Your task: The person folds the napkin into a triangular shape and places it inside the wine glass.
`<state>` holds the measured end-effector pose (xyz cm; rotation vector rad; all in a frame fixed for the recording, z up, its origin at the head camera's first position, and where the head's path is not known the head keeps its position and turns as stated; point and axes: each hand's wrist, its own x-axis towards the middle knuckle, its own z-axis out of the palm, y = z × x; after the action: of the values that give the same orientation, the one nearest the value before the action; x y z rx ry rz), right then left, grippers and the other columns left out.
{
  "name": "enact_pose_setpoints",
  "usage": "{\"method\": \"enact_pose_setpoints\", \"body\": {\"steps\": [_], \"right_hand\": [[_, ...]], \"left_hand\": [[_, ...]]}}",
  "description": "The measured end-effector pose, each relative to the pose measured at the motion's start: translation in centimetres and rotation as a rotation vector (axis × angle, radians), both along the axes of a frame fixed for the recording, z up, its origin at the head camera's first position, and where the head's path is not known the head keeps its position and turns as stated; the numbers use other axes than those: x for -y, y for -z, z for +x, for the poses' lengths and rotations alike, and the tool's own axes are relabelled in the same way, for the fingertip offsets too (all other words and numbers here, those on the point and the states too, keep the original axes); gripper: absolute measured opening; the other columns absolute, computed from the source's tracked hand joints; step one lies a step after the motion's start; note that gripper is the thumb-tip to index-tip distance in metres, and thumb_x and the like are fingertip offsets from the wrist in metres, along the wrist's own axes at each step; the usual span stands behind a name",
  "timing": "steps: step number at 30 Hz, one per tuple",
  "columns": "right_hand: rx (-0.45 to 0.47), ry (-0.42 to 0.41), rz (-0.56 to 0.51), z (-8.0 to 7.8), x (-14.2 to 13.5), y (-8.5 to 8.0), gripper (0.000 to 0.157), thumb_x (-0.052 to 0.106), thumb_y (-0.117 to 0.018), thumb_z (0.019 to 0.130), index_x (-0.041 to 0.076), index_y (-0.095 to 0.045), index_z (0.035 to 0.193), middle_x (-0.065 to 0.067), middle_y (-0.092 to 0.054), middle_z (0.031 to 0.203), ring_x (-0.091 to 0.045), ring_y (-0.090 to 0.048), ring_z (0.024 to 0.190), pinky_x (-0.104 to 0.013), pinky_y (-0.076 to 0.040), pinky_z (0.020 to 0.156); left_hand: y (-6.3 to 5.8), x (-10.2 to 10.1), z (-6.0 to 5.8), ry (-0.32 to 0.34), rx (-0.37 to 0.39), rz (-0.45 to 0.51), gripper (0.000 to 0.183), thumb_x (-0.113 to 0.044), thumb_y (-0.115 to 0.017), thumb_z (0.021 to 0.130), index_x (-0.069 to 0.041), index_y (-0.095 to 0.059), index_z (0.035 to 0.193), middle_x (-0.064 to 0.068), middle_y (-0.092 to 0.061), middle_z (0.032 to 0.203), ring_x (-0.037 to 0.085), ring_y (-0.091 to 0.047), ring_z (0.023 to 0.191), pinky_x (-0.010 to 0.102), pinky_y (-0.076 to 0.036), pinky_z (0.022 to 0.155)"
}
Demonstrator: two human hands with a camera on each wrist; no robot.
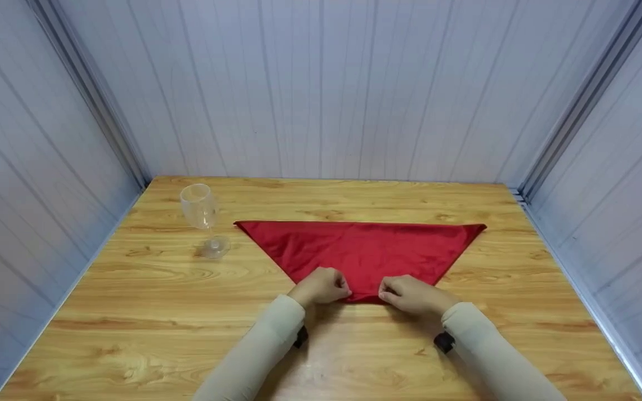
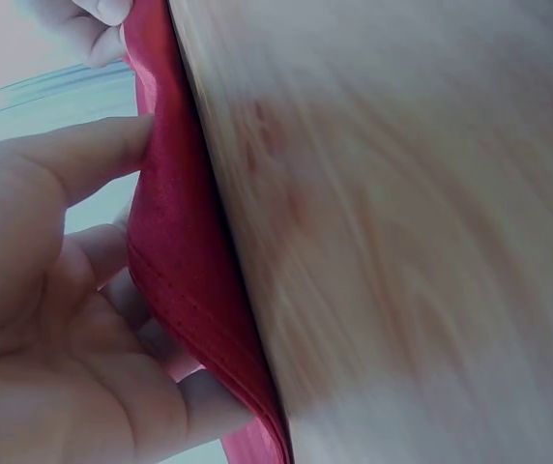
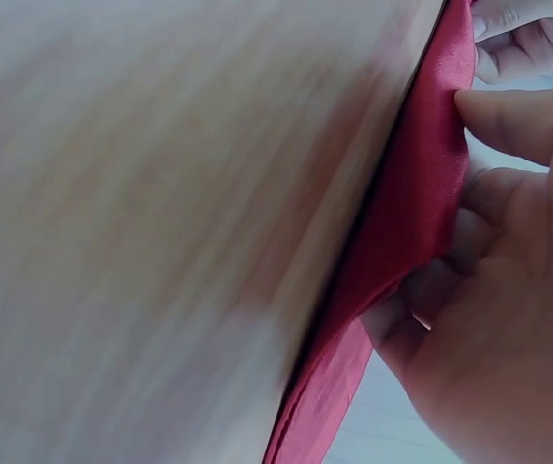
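A red cloth napkin [image 1: 362,250] lies on the wooden table, its long straight edge at the back and its sides narrowing toward the person. At the left of its short near edge, my left hand [image 1: 322,285] pinches the fabric between thumb and curled fingers. My right hand [image 1: 411,293] pinches the same edge a little to the right. In the left wrist view the left thumb presses on the red fabric [image 2: 185,213], which is lifted in a fold. The right wrist view shows the right thumb against the raised fabric [image 3: 417,184], with fingers behind it.
A clear stemmed glass [image 1: 199,209] stands upright to the left of the napkin, its foot near the napkin's left corner. The wooden table [image 1: 148,328] is bordered by pale panel walls [image 1: 321,89] at the back and both sides.
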<state>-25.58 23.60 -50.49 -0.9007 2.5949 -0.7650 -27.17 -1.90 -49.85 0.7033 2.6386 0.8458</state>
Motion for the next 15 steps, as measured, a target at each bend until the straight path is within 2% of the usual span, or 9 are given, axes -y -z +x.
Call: {"method": "enact_pose_setpoints", "body": {"steps": [4,8,15], "right_hand": [[0.055,0.008,-0.026,-0.3,0.1,-0.1,0.005,0.018,-0.056,0.104,0.014,-0.057,0.101,0.008,-0.055,0.077,-0.007,-0.048,0.069,-0.028,-0.043,0.066],[0.072,0.001,-0.034,-0.7,0.3,-0.3,0.005,0.017,-0.059,0.103,0.014,-0.057,0.099,0.006,-0.057,0.076,-0.008,-0.048,0.067,-0.028,-0.043,0.064],[0.051,0.052,0.05,-1.1,0.5,-0.6,0.007,0.021,-0.066,0.098,0.022,-0.063,0.092,0.009,-0.061,0.074,-0.007,-0.051,0.067,-0.029,-0.044,0.063]], "left_hand": [[0.0,0.1,0.0,0.004,-0.012,0.006,0.02,-0.019,-0.072,0.092,-0.009,-0.071,0.075,-0.009,-0.058,0.067,0.007,-0.05,0.068,0.027,-0.045,0.07],[0.0,0.2,-0.1,-0.007,-0.012,0.001,0.02,-0.019,-0.072,0.092,-0.009,-0.07,0.075,-0.008,-0.057,0.068,0.008,-0.05,0.07,0.028,-0.046,0.071],[0.0,0.1,-0.2,-0.021,-0.009,-0.013,0.015,-0.013,-0.071,0.089,-0.011,-0.068,0.074,-0.008,-0.057,0.069,0.009,-0.051,0.071,0.028,-0.046,0.072]]}}
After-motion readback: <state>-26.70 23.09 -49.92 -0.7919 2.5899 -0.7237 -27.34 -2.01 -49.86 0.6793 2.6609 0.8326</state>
